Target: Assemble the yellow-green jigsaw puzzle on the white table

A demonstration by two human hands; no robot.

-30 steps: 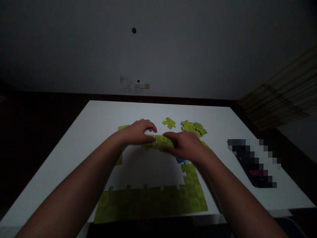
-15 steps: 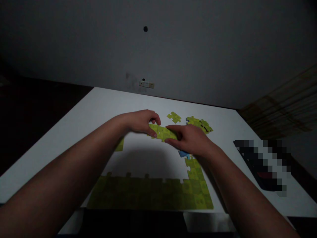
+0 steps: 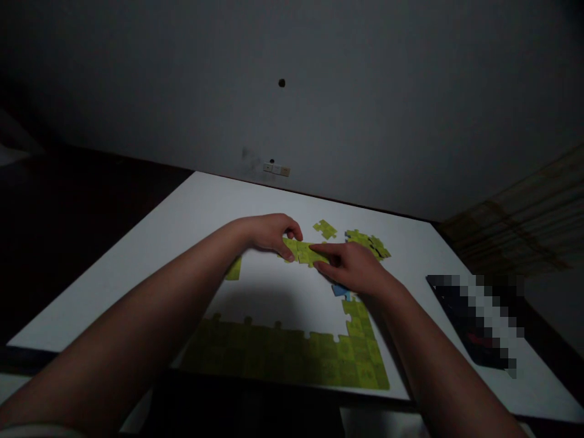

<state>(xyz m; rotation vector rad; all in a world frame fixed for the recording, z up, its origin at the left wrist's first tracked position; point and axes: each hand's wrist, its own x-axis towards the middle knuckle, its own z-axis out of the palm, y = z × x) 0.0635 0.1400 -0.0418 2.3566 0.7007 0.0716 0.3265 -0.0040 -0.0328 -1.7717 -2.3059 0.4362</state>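
Note:
A short strip of joined yellow-green puzzle pieces (image 3: 305,252) lies on the white table (image 3: 191,219). My left hand (image 3: 271,232) curls over its left end, fingers closed on it. My right hand (image 3: 353,267) presses on its right end, index finger stretched along it. Below them a wide row of joined yellow-green pieces (image 3: 283,356) runs along the near table edge, with a column (image 3: 358,319) rising at its right. A blue piece (image 3: 340,290) shows just under my right hand.
A single loose piece (image 3: 325,229) and a small heap of pieces (image 3: 368,241) lie beyond my hands. Another piece (image 3: 234,269) peeks out beside my left forearm. A dark flat object, partly blurred out (image 3: 474,322), lies at the right of the table. The room is dim.
The view has swung, and both hands stay on the strip of pieces. My right index finger now stretches out along the strip.

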